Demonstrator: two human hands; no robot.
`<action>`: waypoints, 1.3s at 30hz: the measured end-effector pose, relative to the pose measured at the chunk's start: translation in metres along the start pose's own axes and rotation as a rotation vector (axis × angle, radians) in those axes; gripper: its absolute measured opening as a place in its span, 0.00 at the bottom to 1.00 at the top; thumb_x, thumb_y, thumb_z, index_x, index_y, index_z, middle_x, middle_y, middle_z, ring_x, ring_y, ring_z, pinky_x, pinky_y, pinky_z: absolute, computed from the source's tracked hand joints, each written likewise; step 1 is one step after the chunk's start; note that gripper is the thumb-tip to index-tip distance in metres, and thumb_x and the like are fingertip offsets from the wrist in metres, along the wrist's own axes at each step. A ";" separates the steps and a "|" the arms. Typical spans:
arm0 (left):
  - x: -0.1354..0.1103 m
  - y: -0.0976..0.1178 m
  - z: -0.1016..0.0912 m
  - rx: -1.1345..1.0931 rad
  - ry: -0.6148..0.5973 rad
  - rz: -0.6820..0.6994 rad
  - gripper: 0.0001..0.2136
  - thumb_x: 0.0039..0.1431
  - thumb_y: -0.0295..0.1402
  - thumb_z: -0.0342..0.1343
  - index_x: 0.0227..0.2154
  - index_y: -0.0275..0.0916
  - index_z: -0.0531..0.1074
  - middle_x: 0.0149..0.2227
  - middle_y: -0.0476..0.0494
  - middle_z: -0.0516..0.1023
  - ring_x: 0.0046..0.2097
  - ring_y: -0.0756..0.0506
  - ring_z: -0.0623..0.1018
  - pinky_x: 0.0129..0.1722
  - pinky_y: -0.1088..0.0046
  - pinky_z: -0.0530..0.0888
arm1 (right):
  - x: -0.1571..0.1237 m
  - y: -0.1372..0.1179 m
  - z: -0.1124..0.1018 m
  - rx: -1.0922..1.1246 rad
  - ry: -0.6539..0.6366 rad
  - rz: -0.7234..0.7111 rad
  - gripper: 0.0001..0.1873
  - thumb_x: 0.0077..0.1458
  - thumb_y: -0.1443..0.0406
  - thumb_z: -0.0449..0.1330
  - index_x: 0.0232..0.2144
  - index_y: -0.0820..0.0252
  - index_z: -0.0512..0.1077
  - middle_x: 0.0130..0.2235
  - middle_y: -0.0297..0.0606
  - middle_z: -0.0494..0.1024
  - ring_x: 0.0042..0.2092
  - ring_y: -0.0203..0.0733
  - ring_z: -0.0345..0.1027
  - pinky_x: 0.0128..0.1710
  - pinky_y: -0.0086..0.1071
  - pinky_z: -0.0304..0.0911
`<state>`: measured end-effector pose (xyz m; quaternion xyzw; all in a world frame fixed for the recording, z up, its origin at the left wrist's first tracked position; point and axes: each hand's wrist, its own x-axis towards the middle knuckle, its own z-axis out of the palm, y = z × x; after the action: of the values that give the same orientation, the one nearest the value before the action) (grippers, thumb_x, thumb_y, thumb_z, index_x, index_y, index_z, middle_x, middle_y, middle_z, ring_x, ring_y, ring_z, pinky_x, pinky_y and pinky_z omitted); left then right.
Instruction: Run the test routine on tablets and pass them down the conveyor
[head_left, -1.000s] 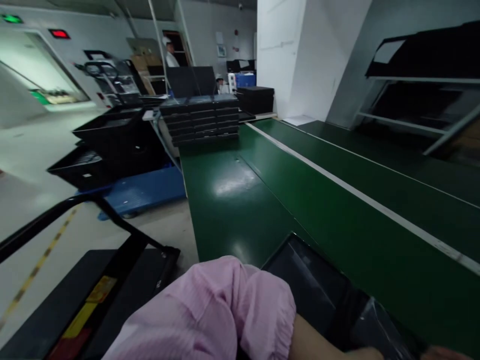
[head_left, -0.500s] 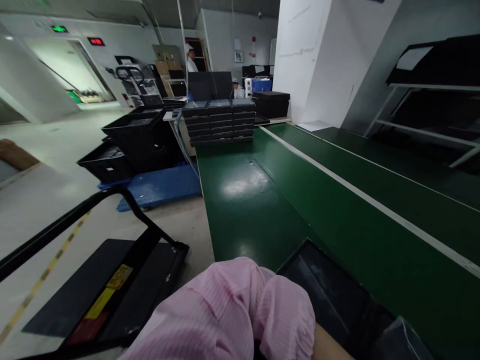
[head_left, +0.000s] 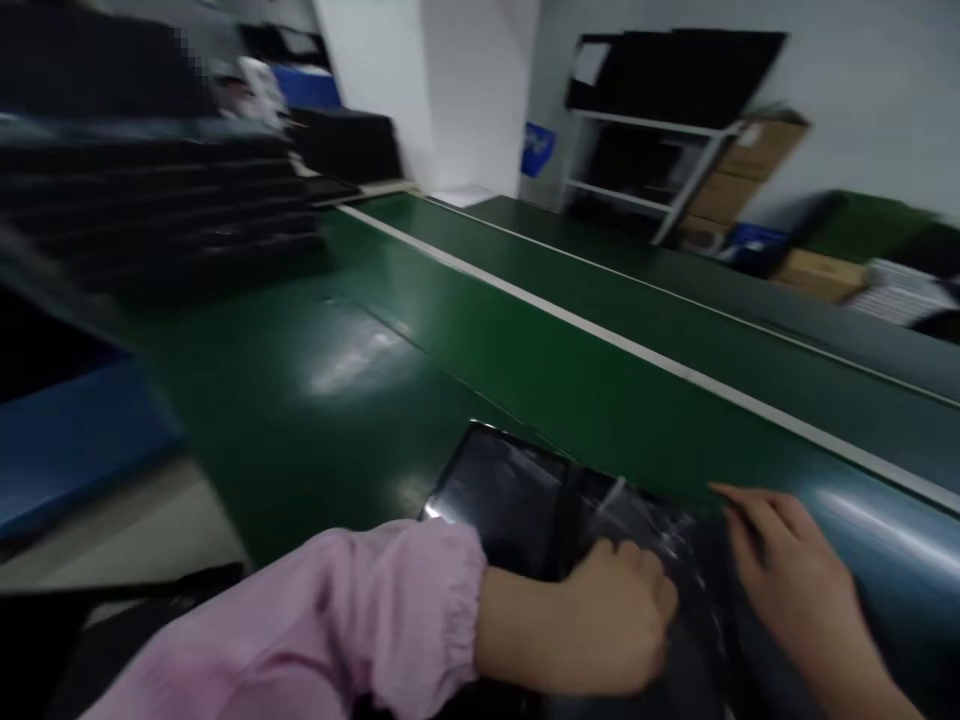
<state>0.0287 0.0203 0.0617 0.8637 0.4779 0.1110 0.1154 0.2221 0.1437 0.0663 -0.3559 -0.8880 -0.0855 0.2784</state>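
Observation:
On the green worktop (head_left: 360, 330) lies a flat black panel or tray (head_left: 502, 490), glossy at its far left corner. Wrinkled clear plastic film (head_left: 660, 530) covers its right part. My left hand (head_left: 611, 620), coming out of a pink sleeve (head_left: 337, 610), is closed in a fist over the panel and film; whatever its fingers grip is hidden. My right hand (head_left: 787, 570) hovers at the right edge of the film, index finger stretched out and thumb apart from it. I see nothing between its fingers.
Stacked black trays (head_left: 165, 190) stand at the far left end of the worktop, with a black box (head_left: 349, 140) behind. A blue platform (head_left: 82, 430) lies low at left. Beyond the white strip (head_left: 570, 318) are a rack (head_left: 645, 125) and cardboard boxes (head_left: 750, 165).
The view has swung right and down. My left forearm now reaches across the panel with its hand showing, and my right hand has come into view.

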 end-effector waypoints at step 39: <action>0.028 0.029 0.074 0.460 0.234 -0.316 0.29 0.71 0.36 0.41 0.61 0.13 0.70 0.65 0.12 0.67 0.65 0.25 0.75 0.60 0.46 0.79 | -0.018 0.029 0.012 0.143 -0.181 0.230 0.15 0.70 0.72 0.48 0.41 0.63 0.76 0.42 0.53 0.79 0.47 0.57 0.71 0.47 0.50 0.70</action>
<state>0.0885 0.0225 0.0028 0.7634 0.6291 0.0794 -0.1233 0.2469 0.1585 0.0453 -0.4410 -0.8666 0.0427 0.2296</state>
